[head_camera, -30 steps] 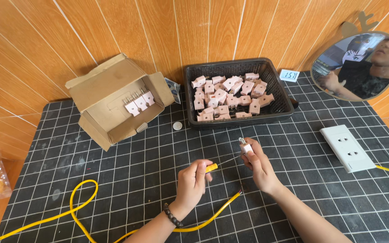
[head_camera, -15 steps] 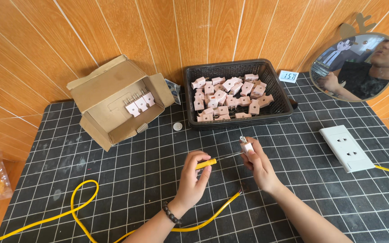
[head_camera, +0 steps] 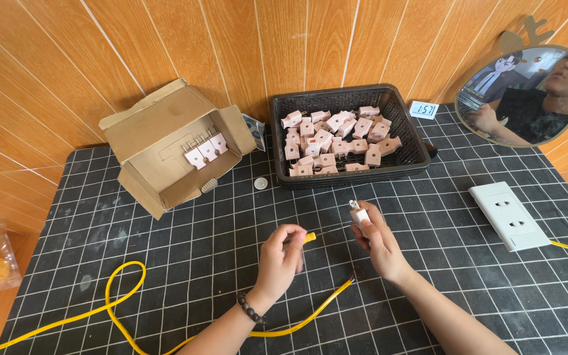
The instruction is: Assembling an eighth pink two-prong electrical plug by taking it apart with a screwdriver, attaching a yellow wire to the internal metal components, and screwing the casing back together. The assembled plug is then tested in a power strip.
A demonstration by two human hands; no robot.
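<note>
Head cam looking down at a black gridded mat (head_camera: pixel 165 263): the left hand (head_camera: pixel 281 260) has its fingers pinched together on the end of a yellow cable (head_camera: pixel 126 309), tip poking out toward the other hand. The right hand (head_camera: pixel 376 240) is closed around a small white plug (head_camera: pixel 359 213), held just beside that cable end, not touching. Behind them sits a black basket (head_camera: pixel 415 141) full of pinkish plugs (head_camera: pixel 333 138), an open cardboard box (head_camera: pixel 165 141) to its left, and a white socket (head_camera: pixel 509 215) off right.

Open mat (head_camera: pixel 185 263) around hands; black basket (head_camera: pixel 415 154), cardboard box (head_camera: pixel 159 141) block beyond.
</note>
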